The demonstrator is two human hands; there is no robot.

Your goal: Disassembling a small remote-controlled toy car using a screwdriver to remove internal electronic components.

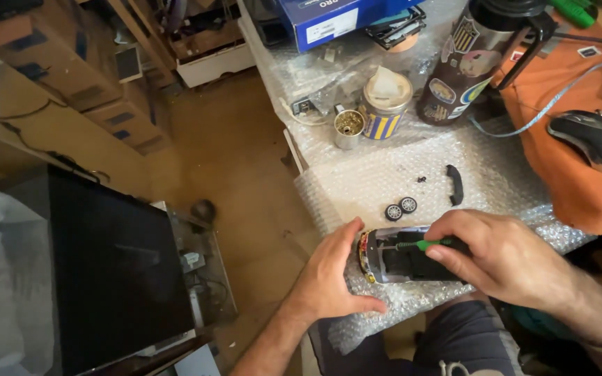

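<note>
A small toy car (391, 256) lies upside down on bubble wrap (377, 181), its grey and black underside up. My left hand (332, 275) grips its front end, thumb underneath and fingers curled over the bumper. My right hand (499, 257) holds a green-handled screwdriver (423, 244), its tip set into the chassis. Two small black wheels (400, 208) and a curved black plastic part (455, 184) lie loose on the wrap just beyond the car. A few tiny dark bits (421, 179) rest near them.
A small metal tin of brass bits (348, 128), a striped can (383, 104) and a stickered dark bottle (465, 66) stand at the back. A computer mouse (591, 138) sits on orange cloth (573, 188) at right. A blue box (336, 21) lies farther back. A dark monitor (113, 264) stands on the floor at left.
</note>
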